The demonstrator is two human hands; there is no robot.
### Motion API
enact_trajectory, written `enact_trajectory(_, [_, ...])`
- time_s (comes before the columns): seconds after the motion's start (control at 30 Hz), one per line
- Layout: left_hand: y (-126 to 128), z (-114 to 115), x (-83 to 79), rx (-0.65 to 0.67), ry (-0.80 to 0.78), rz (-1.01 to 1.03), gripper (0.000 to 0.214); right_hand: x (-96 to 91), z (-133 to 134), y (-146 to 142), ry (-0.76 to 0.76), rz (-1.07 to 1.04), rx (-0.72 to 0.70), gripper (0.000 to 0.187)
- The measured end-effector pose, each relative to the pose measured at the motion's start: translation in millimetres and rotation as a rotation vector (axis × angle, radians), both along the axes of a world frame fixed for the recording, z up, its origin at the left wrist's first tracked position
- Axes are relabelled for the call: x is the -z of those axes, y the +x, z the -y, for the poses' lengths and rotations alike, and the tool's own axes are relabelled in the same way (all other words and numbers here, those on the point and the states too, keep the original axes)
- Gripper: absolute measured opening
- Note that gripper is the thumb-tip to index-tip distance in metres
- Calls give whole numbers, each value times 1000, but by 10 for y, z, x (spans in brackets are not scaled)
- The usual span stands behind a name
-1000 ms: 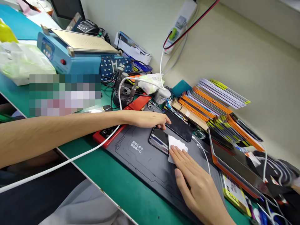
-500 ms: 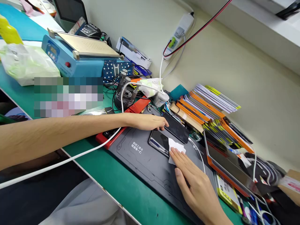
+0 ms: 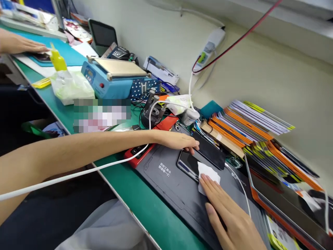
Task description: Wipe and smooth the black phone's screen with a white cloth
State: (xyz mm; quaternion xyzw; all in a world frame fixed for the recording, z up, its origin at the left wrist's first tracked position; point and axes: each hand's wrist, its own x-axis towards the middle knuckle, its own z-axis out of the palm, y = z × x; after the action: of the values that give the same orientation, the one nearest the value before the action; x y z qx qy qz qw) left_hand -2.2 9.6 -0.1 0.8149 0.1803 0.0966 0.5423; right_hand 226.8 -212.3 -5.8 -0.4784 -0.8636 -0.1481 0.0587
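Note:
A dark-screened smartphone lies face up on a dark grey work mat. My left hand reaches in from the left, its bent fingers at the phone's far end; the thumb is not clearly visible. Over the phone's near end lies a white wipe. My right hand rests on the wipe with straight fingers lying flat and the thumb apart. Just behind, a larger black phone lies with a white cable at its end.
Another person's hand is over a dark device on a blue mat at far left. A white cable crosses above my left forearm. Stacked boxes and a framed panel stand right; a blue machine is behind.
The view has shifted left, so things appear farther right and the other person's hand has come into view. My hands keep about the same places at the phone and wipe.

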Motion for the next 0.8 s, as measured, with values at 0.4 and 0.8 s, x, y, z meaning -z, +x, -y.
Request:
enact_trajectory(0.4, [-13, -29, 148, -44, -157, 78, 75, -98, -573, -456, -255, -64, 63, 67])
enact_trajectory(0.8, [43, -14, 55, -93, -194, 43, 77, -53, -599, -310, -269, -198, -2, 54])
